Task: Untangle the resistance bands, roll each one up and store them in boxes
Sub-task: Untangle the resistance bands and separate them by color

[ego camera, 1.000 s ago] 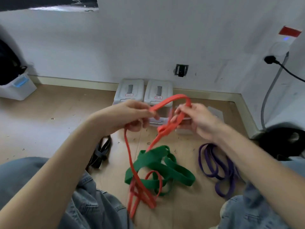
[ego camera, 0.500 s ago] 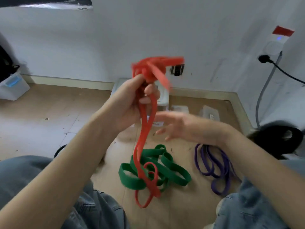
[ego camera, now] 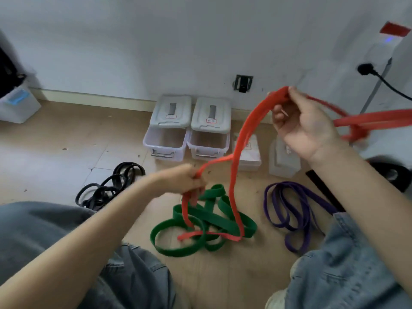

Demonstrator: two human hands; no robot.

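Right hand (ego camera: 305,126) raised, fingers curled round the red band (ego camera: 249,128); left hand (ego camera: 180,180) low, fingers pinching a lower strand, apparently spreading it to expose the tangle, its bottom loops below both hands across the green band (ego camera: 200,219).

Your red band (ego camera: 247,130), green band (ego camera: 200,221) beneath, purple band (ego camera: 289,210), black bands (ego camera: 107,188), clear boxes (ego camera: 166,143) with grey lids (ego camera: 171,111), pale wood floor (ego camera: 66,139), faded blue jeans (ego camera: 347,268).
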